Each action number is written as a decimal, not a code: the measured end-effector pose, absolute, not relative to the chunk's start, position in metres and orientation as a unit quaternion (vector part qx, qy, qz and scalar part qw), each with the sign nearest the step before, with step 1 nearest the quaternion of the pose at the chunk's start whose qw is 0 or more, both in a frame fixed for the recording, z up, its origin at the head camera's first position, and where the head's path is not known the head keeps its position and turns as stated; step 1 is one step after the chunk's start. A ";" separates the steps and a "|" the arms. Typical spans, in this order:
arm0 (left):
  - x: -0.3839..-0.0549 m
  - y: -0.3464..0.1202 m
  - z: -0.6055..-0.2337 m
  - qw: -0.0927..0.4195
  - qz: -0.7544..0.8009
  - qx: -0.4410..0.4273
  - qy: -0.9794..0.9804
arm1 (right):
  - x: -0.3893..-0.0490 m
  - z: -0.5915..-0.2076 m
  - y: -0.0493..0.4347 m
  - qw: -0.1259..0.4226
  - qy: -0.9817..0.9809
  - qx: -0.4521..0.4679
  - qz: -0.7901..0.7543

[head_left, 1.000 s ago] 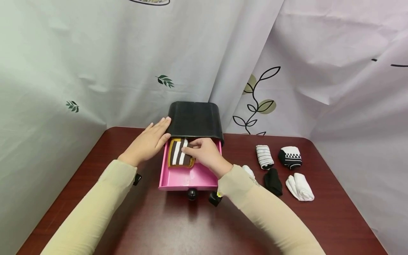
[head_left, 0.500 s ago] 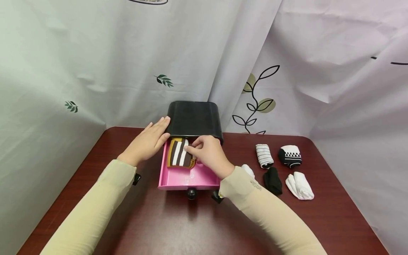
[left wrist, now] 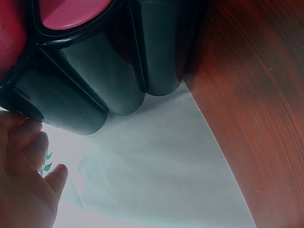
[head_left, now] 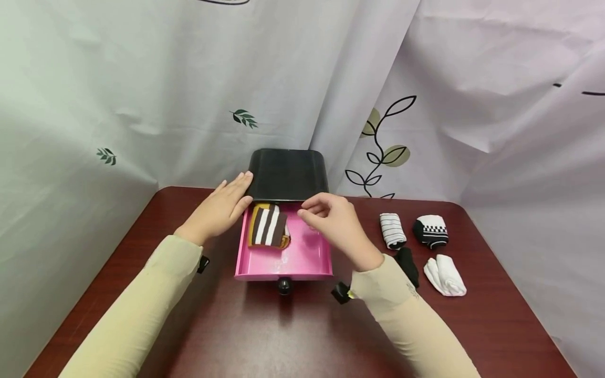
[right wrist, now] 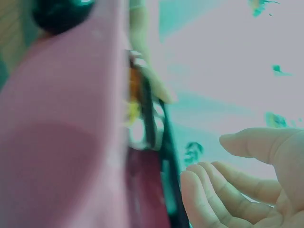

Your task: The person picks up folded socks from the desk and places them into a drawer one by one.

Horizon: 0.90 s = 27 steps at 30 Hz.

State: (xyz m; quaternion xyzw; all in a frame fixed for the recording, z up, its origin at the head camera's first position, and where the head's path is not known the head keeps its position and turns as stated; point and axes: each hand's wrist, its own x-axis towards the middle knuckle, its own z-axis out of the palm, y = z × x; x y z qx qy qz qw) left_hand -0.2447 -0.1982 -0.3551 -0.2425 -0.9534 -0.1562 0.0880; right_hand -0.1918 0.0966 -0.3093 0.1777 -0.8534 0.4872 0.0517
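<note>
A folded brown sock (head_left: pixel 269 227) with white stripes and mustard edges lies in the left back part of a pulled-out pink drawer (head_left: pixel 264 265). The drawer belongs to a black cabinet (head_left: pixel 287 173). My left hand (head_left: pixel 217 212) rests with straight fingers against the cabinet's left top edge; the left wrist view shows this hand (left wrist: pixel 28 175) beside the black side wall. Above the drawer's right side is my right hand (head_left: pixel 335 220), holding nothing, its fingers loosely bent. In the right wrist view, a gap shows between thumb and fingers of that hand (right wrist: pixel 242 175).
On the red-brown table (head_left: pixel 279 341) to the right lie a striped white sock (head_left: pixel 392 231), a black-and-white checked sock (head_left: pixel 431 231), a black sock (head_left: pixel 407 265) and a folded white sock (head_left: pixel 445 275). A black knob (head_left: pixel 284 286) sticks out from the drawer front. Pale curtains (head_left: pixel 198 94) hang behind.
My right hand has let go of the brown striped sock and moved right and up, away from it. The sock stays in the drawer, and my left hand has kept its place.
</note>
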 end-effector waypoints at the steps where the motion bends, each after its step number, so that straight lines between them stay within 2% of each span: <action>1: -0.245 -0.198 -0.355 0.087 -0.156 -0.242 -0.954 | -0.190 -0.308 0.101 0.050 -0.849 0.180 0.495; 11: -0.243 -0.199 -0.356 0.086 -0.158 -0.240 -0.954 | -0.182 -0.313 0.145 0.049 -0.831 0.166 0.528; 27: -0.243 -0.197 -0.355 0.093 -0.167 -0.238 -0.952 | -0.182 -0.366 0.198 0.054 -0.898 0.008 0.437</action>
